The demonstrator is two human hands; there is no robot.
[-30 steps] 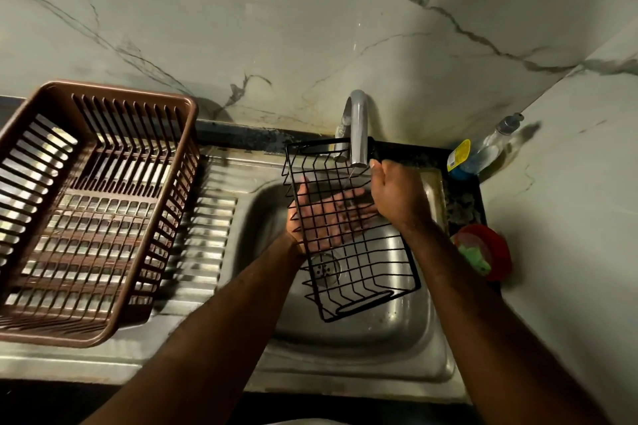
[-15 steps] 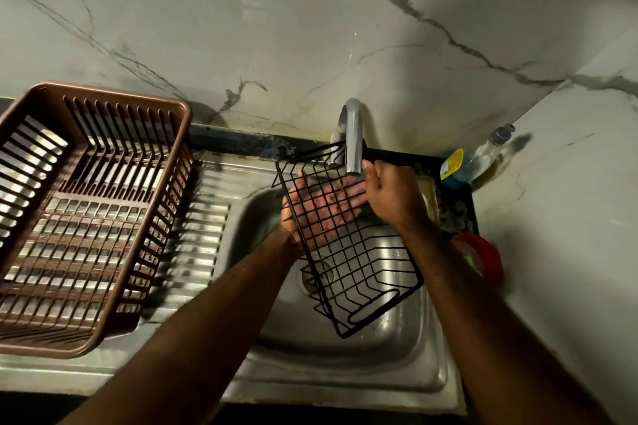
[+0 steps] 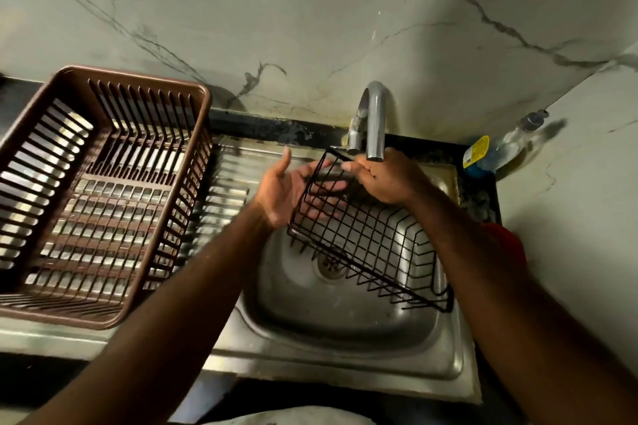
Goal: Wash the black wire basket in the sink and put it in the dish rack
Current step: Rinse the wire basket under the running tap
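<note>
Since 1 second ago the black wire basket [image 3: 371,235] has tipped from nearly upright to a long slant across the centre of the frame, over the sink [image 3: 345,321], its high end just under the faucet [image 3: 374,121]. At that upper end the right hand [image 3: 386,179] is closed on the rim wires, while the left hand [image 3: 286,190] lies open, palm up, against the basket's left side. To wash it well, I judge each face should be turned under the spout with the free palm rubbing the wires, before it goes to the brown dish rack [image 3: 100,193] at left.
</note>
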